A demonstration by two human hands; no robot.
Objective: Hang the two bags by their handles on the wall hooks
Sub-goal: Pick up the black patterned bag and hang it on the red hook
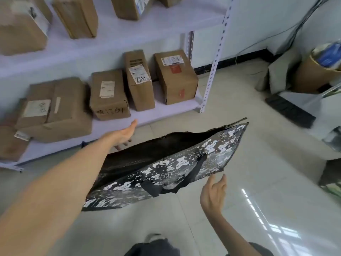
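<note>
A large black bag with a white bear print point(184, 163) is tilted above the tiled floor in the middle of the head view. Its black strap handle point(186, 178) droops over the near side. My left hand point(125, 134) reaches past the bag's far top edge, thumb out and fingers spread; the fingertips touch or sit just behind that edge. My right hand point(214, 193) is open, palm up, just below the bag's lower right edge and not touching it. No wall hooks show. A dark green patterned thing point(330, 179) at the right edge may be a second bag.
A white metal shelf point(166, 113) along the left holds several taped cardboard boxes point(108, 95). Its perforated post point(212, 71) stands beside the bag. At the right are a cardboard drum point(313, 74), a black mat point(289, 109) and cables on the wall.
</note>
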